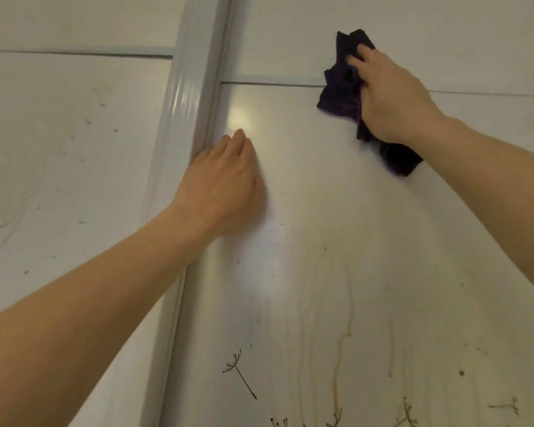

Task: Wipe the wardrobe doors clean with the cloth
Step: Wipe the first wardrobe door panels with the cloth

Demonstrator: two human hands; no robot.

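Left hand (pixel 219 183) lies flat, fingers released, on the wardrobe door (pixel 305 241); right hand (pixel 395 100) grasps the cloth (pixel 339 94).

A thin black dandelion-seed motif (pixel 239 372) slants across the lower middle of the frame, with more small plant motifs (pixel 409 414) along the bottom edge. A yellowish drip streak (pixel 341 349) runs down at lower centre-right, near a dark dot (pixel 461 373). Brown specks (pixel 87 121) scatter at upper left. A soft glare patch (pixel 239 118) glows at upper centre.

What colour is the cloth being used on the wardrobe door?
Dark purple, almost black; the cloth shows clearly in the head view.
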